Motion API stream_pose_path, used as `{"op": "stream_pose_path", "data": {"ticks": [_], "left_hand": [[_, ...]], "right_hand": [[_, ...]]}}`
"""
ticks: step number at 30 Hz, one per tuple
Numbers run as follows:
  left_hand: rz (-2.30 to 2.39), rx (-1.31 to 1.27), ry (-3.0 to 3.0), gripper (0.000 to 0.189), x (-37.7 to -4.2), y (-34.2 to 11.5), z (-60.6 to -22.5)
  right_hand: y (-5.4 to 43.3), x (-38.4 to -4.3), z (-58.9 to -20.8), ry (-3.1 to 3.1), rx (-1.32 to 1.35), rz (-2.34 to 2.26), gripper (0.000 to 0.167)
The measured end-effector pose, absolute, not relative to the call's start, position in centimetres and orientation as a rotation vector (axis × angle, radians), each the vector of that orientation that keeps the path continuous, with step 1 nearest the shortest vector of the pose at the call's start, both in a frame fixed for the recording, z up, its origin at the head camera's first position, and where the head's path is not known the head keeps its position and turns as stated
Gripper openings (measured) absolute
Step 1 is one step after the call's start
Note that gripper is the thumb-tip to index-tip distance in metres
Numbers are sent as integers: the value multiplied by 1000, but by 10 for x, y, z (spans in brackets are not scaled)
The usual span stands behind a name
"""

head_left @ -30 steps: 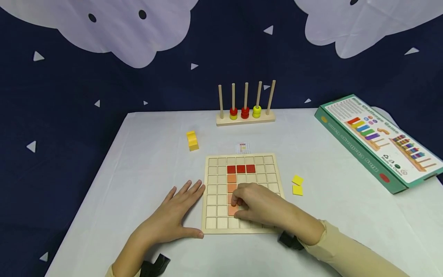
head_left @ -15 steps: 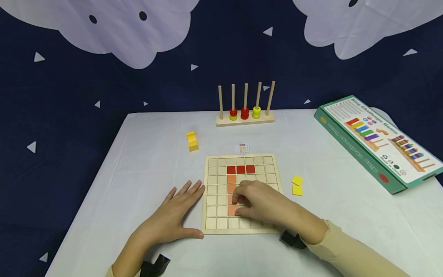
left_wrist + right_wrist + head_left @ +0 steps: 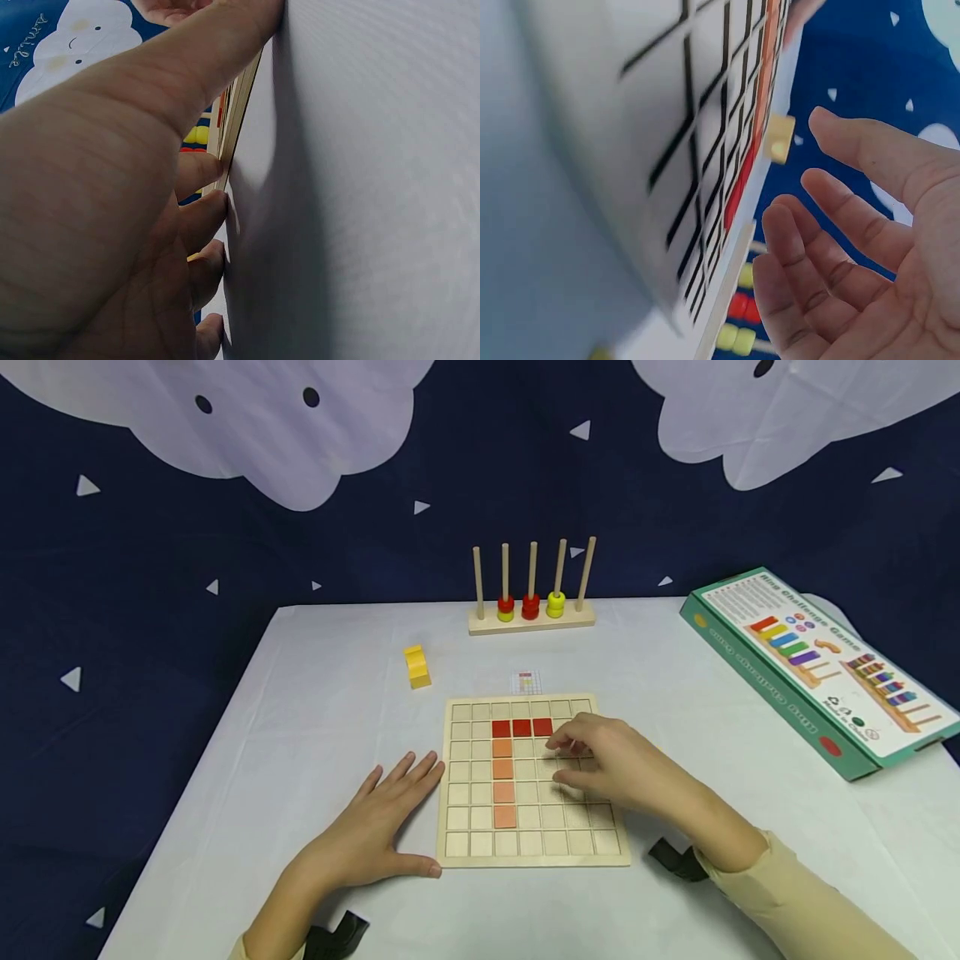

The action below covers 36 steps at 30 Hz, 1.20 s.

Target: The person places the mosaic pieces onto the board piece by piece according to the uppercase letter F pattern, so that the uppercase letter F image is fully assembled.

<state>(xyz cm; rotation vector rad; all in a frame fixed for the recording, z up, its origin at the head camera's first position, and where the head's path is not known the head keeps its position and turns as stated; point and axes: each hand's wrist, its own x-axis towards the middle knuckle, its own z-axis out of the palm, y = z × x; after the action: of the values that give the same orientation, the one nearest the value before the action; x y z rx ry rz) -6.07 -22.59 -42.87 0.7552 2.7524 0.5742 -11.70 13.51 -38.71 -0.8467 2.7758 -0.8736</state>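
Observation:
A wooden grid board (image 3: 532, 861) lies flat on the white table. Three red tiles (image 3: 521, 727) form a row near its top, and several orange tiles (image 3: 502, 768) run down in a column below the leftmost one. My left hand (image 3: 378, 827) rests on the table with fingers spread, touching the board's left edge. Above the right part of the board hovers my right hand (image 3: 611, 756); its fingers are loosely bent, and the right wrist view shows nothing between fingers and thumb. The spot where two yellow tiles lay is covered by this hand in the head view.
Behind the board lies a small printed pattern card (image 3: 526, 682). A yellow notched block (image 3: 417, 667) sits to the left of it. At the back stands a wooden peg rack (image 3: 532, 625) with red and yellow rings. A green game box (image 3: 825, 668) lies at the right.
My right hand has left the lowest orange tile and moved up and right across the board, uncovering the orange column. The left hand has stayed where it was.

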Motion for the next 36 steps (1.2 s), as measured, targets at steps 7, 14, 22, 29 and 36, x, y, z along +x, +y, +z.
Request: {"op": "stream_pose_path", "data": {"ticks": [7, 14, 22, 29, 36], "left_hand": [[571, 751, 2750, 122, -61, -226, -429], [569, 755, 2752, 122, -61, -226, -429], [570, 757, 2752, 122, -61, -225, -429], [565, 743, 2750, 123, -61, -225, -429], [565, 746, 2748, 122, -62, -225, -429]], "right_hand": [[170, -124, -383, 2824, -706, -913, 33], [205, -126, -386, 2852, -575, -856, 37], [229, -130, -396, 2804, -496, -856, 37], [236, -135, -403, 2780, -470, -861, 34], [238, -139, -408, 2769, -464, -881, 32]]}}
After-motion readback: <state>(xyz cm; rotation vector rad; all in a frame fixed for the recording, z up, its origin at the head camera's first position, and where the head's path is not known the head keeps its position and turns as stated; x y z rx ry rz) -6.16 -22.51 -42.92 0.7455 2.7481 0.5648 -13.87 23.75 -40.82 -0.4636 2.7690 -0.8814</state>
